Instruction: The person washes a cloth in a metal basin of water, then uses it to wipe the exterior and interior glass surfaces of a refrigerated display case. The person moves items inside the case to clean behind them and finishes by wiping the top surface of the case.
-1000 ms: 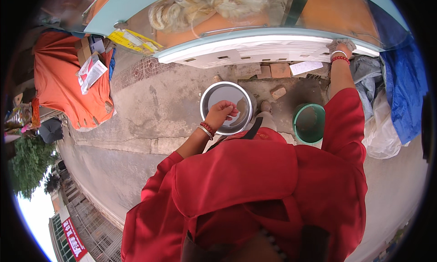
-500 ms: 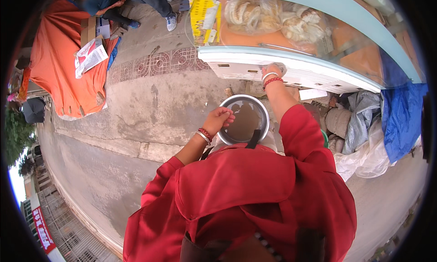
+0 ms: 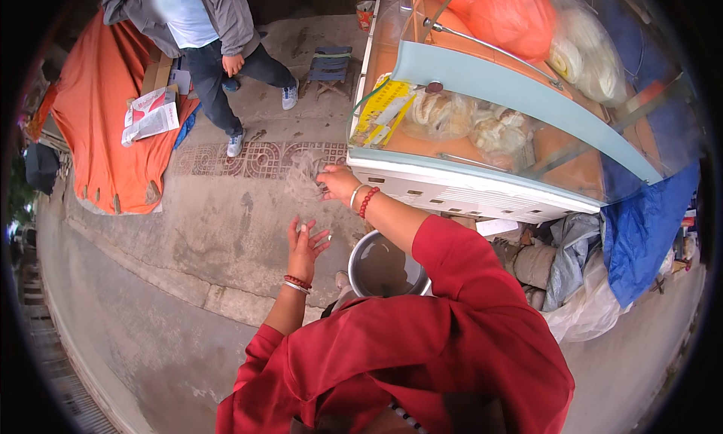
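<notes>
Covering most of the ground, pavement (image 3: 226, 215): rough, stained grey concrete, crossed by a band of reddish patterned tiles (image 3: 263, 160).
Display case (image 3: 520, 86): clear panes, curved pale-blue frame, white slatted panel (image 3: 452, 184) beneath.
Orange sheet (image 3: 98, 125): creased, draped in long folds at far left.
Blue tarp (image 3: 644, 223): crinkled, hanging by the case's right end.
Basin (image 3: 352, 267): round, shiny metal, murky brown liquid (image 3: 384, 268) inside.
Left hand (image 3: 303, 247): raised near the basin, fingers spread well apart, free of any hold.
Right hand (image 3: 339, 184): fingers bent together, pinching one side of a rag (image 3: 305, 174).
Rag's place: held out beyond the right fingertips, just off the panel's left corner, against pavement and tiles.
Rag's look: greyish, thin, loosely crumpled, partly see-through, edges blurred.
</notes>
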Demonstrator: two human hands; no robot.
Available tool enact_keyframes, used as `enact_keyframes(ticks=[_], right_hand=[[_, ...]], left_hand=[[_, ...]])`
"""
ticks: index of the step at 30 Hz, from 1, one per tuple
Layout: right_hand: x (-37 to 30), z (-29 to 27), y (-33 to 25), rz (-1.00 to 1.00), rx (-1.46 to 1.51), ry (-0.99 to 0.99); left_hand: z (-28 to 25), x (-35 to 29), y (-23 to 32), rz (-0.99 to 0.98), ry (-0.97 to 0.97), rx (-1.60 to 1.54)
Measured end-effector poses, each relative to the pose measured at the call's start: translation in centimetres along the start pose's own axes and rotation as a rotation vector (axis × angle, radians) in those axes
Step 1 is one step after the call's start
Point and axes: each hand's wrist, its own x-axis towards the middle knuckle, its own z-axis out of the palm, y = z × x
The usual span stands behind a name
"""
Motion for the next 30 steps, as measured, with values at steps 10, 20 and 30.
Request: enact_keyframes(ticks=[10,20,30], right_hand=[[-17.7,-9.7,-10.6,-1.038,-1.212,-0.079],[-34.5,-13.5,-36.0,-1.871,-1.372,0.818],[-35.3,-8.6,-50.3,-1.813,-1.648,1.284]], left_hand=[[12.0,1.0,4.1,0.162,-0.275,-0.300],[30.7,-3.3,29.3,1.740,-0.150,0.545],[30.5,3.7,24.4,1.348,-0.141,0.794]])
